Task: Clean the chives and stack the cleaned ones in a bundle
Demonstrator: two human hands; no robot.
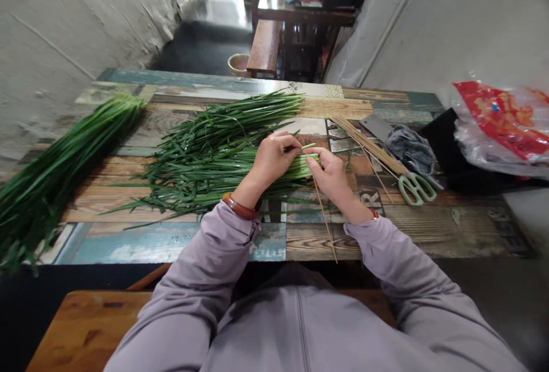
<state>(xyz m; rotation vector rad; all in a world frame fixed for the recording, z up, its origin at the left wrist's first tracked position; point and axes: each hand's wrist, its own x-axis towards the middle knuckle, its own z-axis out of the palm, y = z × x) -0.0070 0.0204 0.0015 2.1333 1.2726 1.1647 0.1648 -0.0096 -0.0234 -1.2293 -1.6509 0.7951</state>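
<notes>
Over the near pile of garlic chives, my left hand is closed in a pinch on a pale chive stalk. Just to its right, my right hand is closed around a thin bamboo skewer, which slants down toward the table's front edge. Pale chive ends lie at my right fingertips; whether the skewer passes through them is hidden. Behind them lies another heap of chives, roots to the right. A large chive bundle rests at the far left.
Right of my hands lie several bamboo skewers, green-handled scissors, a grey cloth and a red-and-clear plastic bag. The patchwork wooden table has walls on both sides. A bench and basket stand beyond.
</notes>
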